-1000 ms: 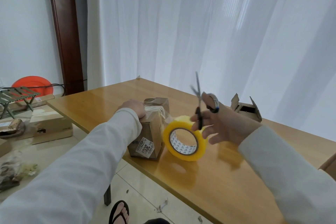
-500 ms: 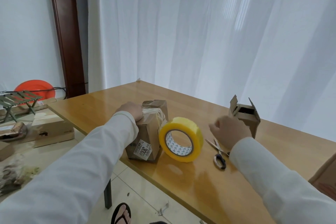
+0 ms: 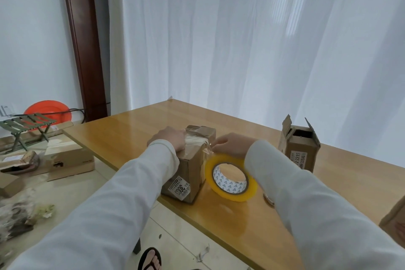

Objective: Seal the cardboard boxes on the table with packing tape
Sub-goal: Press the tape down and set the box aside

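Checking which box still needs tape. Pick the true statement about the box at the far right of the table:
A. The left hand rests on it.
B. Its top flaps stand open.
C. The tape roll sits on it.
B: the far right box has its flaps standing up, untaped, with a dark opening showing.

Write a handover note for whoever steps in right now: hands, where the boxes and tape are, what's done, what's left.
Left hand presses flat on top of the near box, on the tape strip laid across its lid.
Right hand pinches the loose tape end at that box's right top edge.
Tape roll stands on edge on the table, just right of the near box.
Scissors lie mostly hidden under the right sleeve.
Second box stands far right, flaps open, untaped.
Done: strip laid across the near box's top.
Left: smooth the end down the side, then seal the open box.
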Available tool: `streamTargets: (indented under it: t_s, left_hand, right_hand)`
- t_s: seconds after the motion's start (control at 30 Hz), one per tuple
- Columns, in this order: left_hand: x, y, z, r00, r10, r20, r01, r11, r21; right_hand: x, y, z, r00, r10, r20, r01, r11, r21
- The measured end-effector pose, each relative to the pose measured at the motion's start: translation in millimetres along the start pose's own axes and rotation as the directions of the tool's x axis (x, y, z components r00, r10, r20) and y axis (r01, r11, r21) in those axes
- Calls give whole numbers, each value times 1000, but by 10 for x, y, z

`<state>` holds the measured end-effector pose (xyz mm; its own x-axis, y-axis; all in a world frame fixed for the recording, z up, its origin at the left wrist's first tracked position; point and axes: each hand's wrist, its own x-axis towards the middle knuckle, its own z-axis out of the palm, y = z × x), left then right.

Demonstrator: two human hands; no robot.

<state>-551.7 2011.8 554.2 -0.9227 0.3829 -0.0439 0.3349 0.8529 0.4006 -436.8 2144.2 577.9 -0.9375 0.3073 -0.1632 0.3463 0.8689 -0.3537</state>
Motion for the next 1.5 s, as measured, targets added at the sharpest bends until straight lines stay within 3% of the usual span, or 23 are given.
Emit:
streamTargets:
  t_s: [0.2, 0.43, 0.93, 1.03, 1.1, 1.27, 1.5]
  left_hand:
    - [25, 45, 37, 1000, 14, 19, -13, 997, -76]
    - [78, 27, 94, 1000, -5, 16, 7, 987, -158]
    - [163, 35, 144, 999, 36, 9, -35, 993, -115]
    - [171, -103, 7, 1000, 2, -29, -3, 998, -64]
    - [207, -205, -63, 999, -23, -44, 20, 996, -86]
    - [52, -37, 31, 992, 118, -50, -119, 993, -10]
    - [-171, 194, 79, 955, 268, -130, -248, 958, 146]
  right_hand:
    - [-122, 124, -90, 994, 43, 101, -53, 994, 93]
    - [-111, 169, -109, 985, 78, 154, -82, 996, 23]
    - [-138, 404, -131, 963, 0, 269, -26, 995, 93]
    - [-313, 590, -171, 952, -40, 303, -19, 982, 189]
    - [-443, 782, -201, 964, -34, 264, -48, 954, 297]
    - [-521, 969, -167, 976, -19, 218, -92, 869, 487]
    - [-572, 1180, -35, 998, 54, -25, -18, 676, 736]
